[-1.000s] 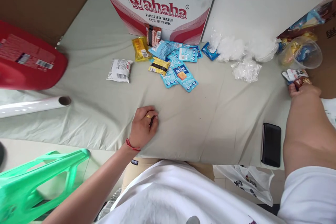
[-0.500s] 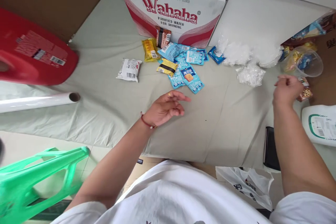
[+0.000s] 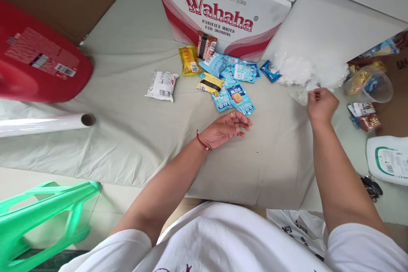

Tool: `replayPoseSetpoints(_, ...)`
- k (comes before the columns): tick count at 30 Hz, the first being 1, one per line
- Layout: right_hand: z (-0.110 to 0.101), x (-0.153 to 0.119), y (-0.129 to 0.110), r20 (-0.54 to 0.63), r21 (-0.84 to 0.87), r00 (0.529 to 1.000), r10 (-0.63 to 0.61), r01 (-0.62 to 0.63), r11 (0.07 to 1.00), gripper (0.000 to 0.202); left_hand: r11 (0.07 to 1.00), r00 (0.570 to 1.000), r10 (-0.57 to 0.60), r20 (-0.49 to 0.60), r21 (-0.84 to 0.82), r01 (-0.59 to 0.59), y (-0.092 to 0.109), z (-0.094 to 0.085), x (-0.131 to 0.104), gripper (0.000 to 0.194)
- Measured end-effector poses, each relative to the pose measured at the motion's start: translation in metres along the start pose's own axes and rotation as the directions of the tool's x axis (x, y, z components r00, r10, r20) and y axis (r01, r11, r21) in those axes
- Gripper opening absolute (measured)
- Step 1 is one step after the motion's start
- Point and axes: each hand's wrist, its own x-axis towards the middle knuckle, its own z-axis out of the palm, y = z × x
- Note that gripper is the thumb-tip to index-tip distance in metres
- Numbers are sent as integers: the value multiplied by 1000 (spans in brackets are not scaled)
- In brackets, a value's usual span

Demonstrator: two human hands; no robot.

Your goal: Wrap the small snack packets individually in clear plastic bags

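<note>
Red jug: one, left of the water carton; cut off by the frame edge.
Green stool: one, well apart from the carton, to its left and nearer the person; partly cut off.
White roll: one, left of the carton and nearer the person; far end out of frame.
White packet: one, just left of the carton's front.
Yellow packets: two, before the carton, one black-banded.
Brown packet: one, at the carton's front face.
Left hand: one, before the carton, beside the lowest blue packets; fingers loosely curled, nothing seen in them.
Blue packets: several, overlapping before the carton; exact count hidden.
Clear plastic: one crumpled heap, right of the carton; piece count indistinct.
Right hand: one, at the heap's near edge, right of the carton; fingers curled in, grip on the plastic cannot be told.
Clear tub: one, farther right of the carton; contents hard to identify.
White bottle: one, rightmost from the carton; cut off.
</note>
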Motion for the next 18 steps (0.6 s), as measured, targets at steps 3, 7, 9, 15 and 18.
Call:
replayPoseSetpoints(3, -18, -38, -20, -190, 505, 981, 42, 60, 861, 15, 1000, 999, -10, -42, 14, 11, 0, 2, 6, 42)
replayPoseSetpoints(7, -18, -122, -69, -84, 829, 994, 69, 31, 558, 22, 994, 979, 17, -205, 113, 6, -7, 8, 13, 64)
replayPoseSetpoints(9, -6, -156, -88, 19, 879, 998, 54, -42, 476, 23, 989, 962, 37, -271, 150, 4, -11, 9, 15, 82)
replayPoseSetpoints(15, 23, -169, -81, 204, 946, 955, 217, -249, 207, 36, 984, 934, 116, -338, 165, -62, -14, 3, 19, 55)
replayPoseSetpoints(18, 17, -154, -60, 279, 944, 918, 283, -317, 96, 40, 983, 918, 170, -358, 122, -134, -9, 1, 20, 55)
